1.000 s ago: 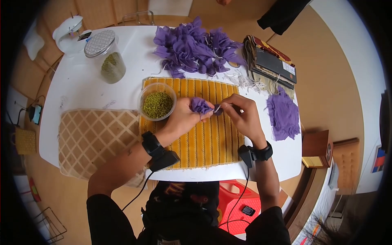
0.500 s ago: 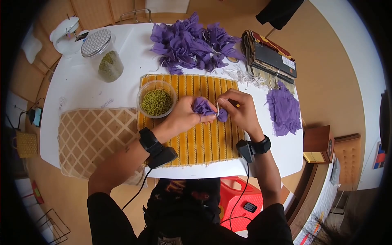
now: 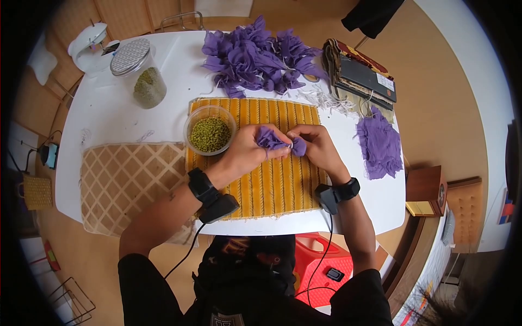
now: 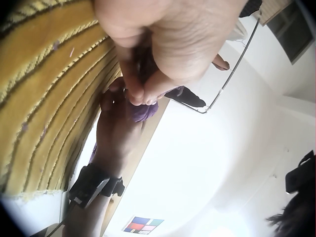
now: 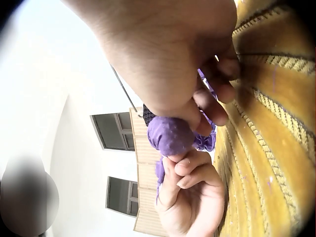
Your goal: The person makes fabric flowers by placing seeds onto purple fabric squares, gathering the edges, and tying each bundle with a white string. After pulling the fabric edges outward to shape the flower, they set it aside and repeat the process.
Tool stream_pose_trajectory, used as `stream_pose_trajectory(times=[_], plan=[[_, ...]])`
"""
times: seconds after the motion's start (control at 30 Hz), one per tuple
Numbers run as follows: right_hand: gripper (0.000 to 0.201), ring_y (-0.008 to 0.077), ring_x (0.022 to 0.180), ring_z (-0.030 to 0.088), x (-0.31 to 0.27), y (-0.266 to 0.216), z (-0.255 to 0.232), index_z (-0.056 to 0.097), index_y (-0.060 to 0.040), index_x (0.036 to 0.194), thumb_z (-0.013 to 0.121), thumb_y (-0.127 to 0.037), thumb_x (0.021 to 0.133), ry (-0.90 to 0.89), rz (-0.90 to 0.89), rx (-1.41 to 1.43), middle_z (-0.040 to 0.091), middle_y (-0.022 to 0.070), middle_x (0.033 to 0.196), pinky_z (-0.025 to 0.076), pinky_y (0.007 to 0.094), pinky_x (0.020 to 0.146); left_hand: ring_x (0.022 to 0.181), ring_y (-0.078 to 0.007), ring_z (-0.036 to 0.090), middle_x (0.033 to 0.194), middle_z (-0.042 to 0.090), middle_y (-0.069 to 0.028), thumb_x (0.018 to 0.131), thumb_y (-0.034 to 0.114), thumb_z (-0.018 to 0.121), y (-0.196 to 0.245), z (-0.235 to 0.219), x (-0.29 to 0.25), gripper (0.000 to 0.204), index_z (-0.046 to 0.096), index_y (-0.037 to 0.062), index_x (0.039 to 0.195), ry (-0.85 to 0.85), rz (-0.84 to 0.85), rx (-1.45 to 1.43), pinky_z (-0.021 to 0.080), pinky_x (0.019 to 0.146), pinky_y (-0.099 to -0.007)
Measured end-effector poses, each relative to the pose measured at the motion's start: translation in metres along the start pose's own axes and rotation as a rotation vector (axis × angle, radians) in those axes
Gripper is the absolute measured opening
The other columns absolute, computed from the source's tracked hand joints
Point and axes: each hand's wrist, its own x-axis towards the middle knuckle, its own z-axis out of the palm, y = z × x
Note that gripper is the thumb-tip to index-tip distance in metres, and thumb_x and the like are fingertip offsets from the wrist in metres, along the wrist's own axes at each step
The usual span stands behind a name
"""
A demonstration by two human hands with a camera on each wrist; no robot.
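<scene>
My left hand (image 3: pixel 247 150) grips a gathered purple cloth (image 3: pixel 268 138) above the yellow striped mat (image 3: pixel 255 198). A rounded, filled bulge of that cloth (image 5: pixel 170 137) sticks out past the left fingertips, with a bit of white string (image 3: pixel 290 145) at its neck. Against the bulge, my right hand (image 3: pixel 322 149) has its thumb and fingers bent; in the right wrist view they are at the neck, partly hidden behind the palm. A clear tub of green beans (image 3: pixel 210 134) stands beside the left hand on the mat.
Behind the mat lies a heap of purple cloth pieces (image 3: pixel 250 60), with white strings (image 3: pixel 331 102) to its right. Flat purple cloths (image 3: pixel 379 144) lie at the right edge. A lidded jar (image 3: pixel 148 87) stands back left, a dark folder (image 3: pixel 364 76) back right, a brown lattice mat (image 3: pixel 130 185) front left.
The right hand, earlier drawing the white string outward and then upward, has come down close against the bulge. The left hand keeps its hold on the cloth.
</scene>
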Motion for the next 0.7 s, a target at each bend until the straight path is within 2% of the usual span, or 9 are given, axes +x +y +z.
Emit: stream_pose_trajectory(times=[0.03, 0.23, 0.3, 0.43, 0.7], plan=[[0.009, 0.0087, 0.072, 0.056, 0.0, 0.001, -0.001, 0.067, 0.0038, 0.088, 0.062, -0.004, 0.087, 0.0, -0.001, 0.001, 0.065, 0.0029, 0.076, 0.045, 0.0244, 0.067, 0.079, -0.0151, 0.066, 0.087, 0.068, -0.0091, 0.082, 0.003, 0.072, 0.0, 0.001, 0.0, 0.016, 0.065, -0.0011, 0.096, 0.013, 0.009, -0.005, 0.052, 0.072, -0.0263], [0.01, 0.0072, 0.068, 0.055, 0.001, 0.013, -0.001, 0.068, 0.0008, 0.089, 0.059, 0.0, 0.084, -0.113, -0.015, 0.131, 0.063, 0.0009, 0.073, 0.044, 0.023, 0.063, 0.079, -0.0144, 0.065, 0.088, 0.068, -0.0089, 0.082, 0.002, 0.071, 0.0, 0.004, 0.0, 0.017, 0.063, -0.0007, 0.096, 0.047, 0.022, -0.1, 0.052, 0.072, -0.0262], [0.009, 0.0062, 0.065, 0.054, -0.001, 0.013, -0.002, 0.068, -0.0005, 0.088, 0.059, -0.003, 0.086, -0.134, 0.068, 0.095, 0.062, 0.0005, 0.071, 0.043, 0.0222, 0.06, 0.077, -0.014, 0.065, 0.088, 0.068, -0.009, 0.082, 0.002, 0.071, 0.0, 0.005, 0.0, 0.017, 0.063, -0.0006, 0.096, 0.061, 0.03, -0.1, 0.052, 0.071, -0.0259], [0.01, 0.0059, 0.063, 0.054, -0.007, -0.002, 0.003, 0.068, -0.0004, 0.088, 0.06, -0.007, 0.089, -0.114, 0.115, 0.125, 0.062, 0.0001, 0.07, 0.041, 0.0216, 0.056, 0.074, -0.0124, 0.064, 0.088, 0.067, -0.0078, 0.083, 0.002, 0.07, -0.011, 0.002, 0.003, 0.016, 0.061, -0.0002, 0.096, 0.113, 0.085, -0.039, 0.051, 0.068, -0.0245], [0.019, 0.0073, 0.058, 0.054, -0.012, -0.013, 0.007, 0.068, 0.0017, 0.088, 0.061, -0.015, 0.092, -0.178, 0.187, -0.046, 0.062, 0.0027, 0.066, 0.042, 0.0237, 0.055, 0.069, -0.0087, 0.059, 0.086, 0.062, -0.0034, 0.084, 0.003, 0.069, -0.015, 0.004, 0.004, 0.014, 0.059, 0.0012, 0.094, 0.207, 0.131, 0.05, 0.049, 0.063, -0.0224]])
